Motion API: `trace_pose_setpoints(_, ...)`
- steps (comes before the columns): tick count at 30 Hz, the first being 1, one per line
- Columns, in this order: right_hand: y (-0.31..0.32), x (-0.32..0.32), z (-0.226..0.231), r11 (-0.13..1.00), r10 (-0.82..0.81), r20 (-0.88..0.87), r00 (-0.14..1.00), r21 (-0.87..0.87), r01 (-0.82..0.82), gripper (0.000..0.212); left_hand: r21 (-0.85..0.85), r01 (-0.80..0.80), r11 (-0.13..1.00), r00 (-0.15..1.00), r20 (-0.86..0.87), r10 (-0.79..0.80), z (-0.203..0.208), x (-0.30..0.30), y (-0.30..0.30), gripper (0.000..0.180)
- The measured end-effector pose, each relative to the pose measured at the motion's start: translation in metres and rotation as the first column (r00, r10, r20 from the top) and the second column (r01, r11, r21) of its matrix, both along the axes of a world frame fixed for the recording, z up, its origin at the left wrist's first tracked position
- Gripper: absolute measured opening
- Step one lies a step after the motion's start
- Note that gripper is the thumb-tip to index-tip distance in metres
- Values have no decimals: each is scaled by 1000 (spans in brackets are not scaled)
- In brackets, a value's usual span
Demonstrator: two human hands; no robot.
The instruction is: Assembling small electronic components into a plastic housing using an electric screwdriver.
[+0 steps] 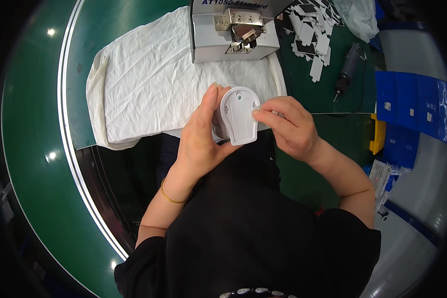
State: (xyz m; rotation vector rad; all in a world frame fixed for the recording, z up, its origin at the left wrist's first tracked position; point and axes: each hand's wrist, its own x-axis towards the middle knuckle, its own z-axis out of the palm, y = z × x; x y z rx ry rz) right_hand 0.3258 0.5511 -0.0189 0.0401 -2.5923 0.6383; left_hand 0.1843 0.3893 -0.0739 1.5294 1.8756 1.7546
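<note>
My left hand [199, 131] is wrapped around a white plastic housing [241, 120], rounded at the far end and narrower toward me. Its face, turned up to me, has a raised rim, a recessed panel and a small metallic spot, perhaps a screw, near the rounded end. At the housing's right edge, the thumb and forefinger of my right hand [289, 124] are pinched together. Whatever sits between those fingertips is too small to make out. Both hands are above the near edge of a white cloth [149, 89].
Beyond the cloth stands a grey box-shaped machine [211, 47] with a metal mechanism on its front. To its right lie many white plastic pieces [308, 35], a clear plastic bag [358, 17] and a corded electric screwdriver [350, 67]. Blue bins [407, 99] line the right side.
</note>
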Motion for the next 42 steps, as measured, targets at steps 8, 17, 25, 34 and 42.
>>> trace_pose_setpoints(8, 4, -28, 13, 996, -82, 10, 997, 47, 81, 36, -32, 10, 999, 1000, 25, -10, 1, 1, 1, 115)
trace_pose_setpoints(17, -11, -24, 24, 958, -222, 123, 967, 213, 192, 31, -88, 22, 996, 999, -38, -26, 3, -3, 2, 118)
trace_pose_setpoints(25, -2, -9, 24, 939, -319, 413, 853, 15, 344, 13, -49, 2, 999, 1000, 1, -2, 5, -3, 3, 114)
trace_pose_setpoints(34, -21, -29, 36, 837, -413, 339, 845, -225, 499, 10, -1, 27, 1000, 994, 108, -27, -3, -3, 2, 110)
trace_pose_setpoints(42, -30, -42, 41, 736, -515, 420, 748, -230, 636, 8, -33, 97, 995, 984, 151, -91, 2, -7, -2, 110)
